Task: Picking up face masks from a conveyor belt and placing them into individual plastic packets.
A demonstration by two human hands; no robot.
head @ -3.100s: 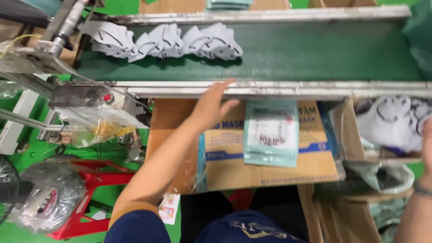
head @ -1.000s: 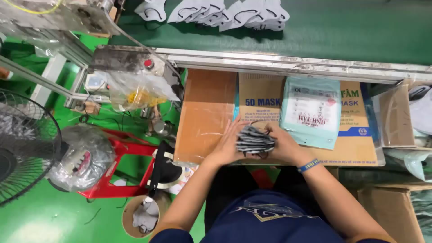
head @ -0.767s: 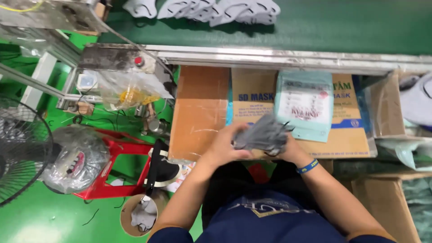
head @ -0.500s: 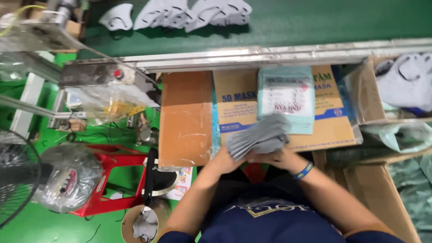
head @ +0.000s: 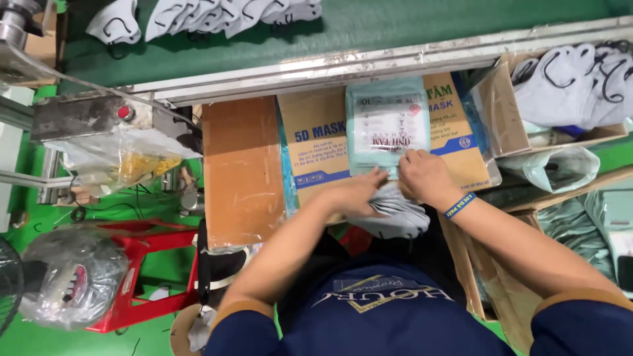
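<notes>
Both hands grip grey mask stack [head: 395, 209] at bench edge: left hand [head: 356, 191] fingers closed on it, right hand [head: 425, 178] also pinching teal pouch [head: 388, 122] mouth. Open carton [head: 501, 112] right holds loose masks [head: 567, 82]. Conveyor belt [head: 409, 26] above, green floor [head: 39, 339].

Seated worker seen from above: dark navy short-sleeved shirt [head: 389, 316] with ochre-brown cuff trim [head: 241, 306] on both sleeves and a pale printed chest emblem [head: 382, 295] with lettering, both forearms bare, and a blue printed wristband [head: 459, 205] on the right wrist.
</notes>
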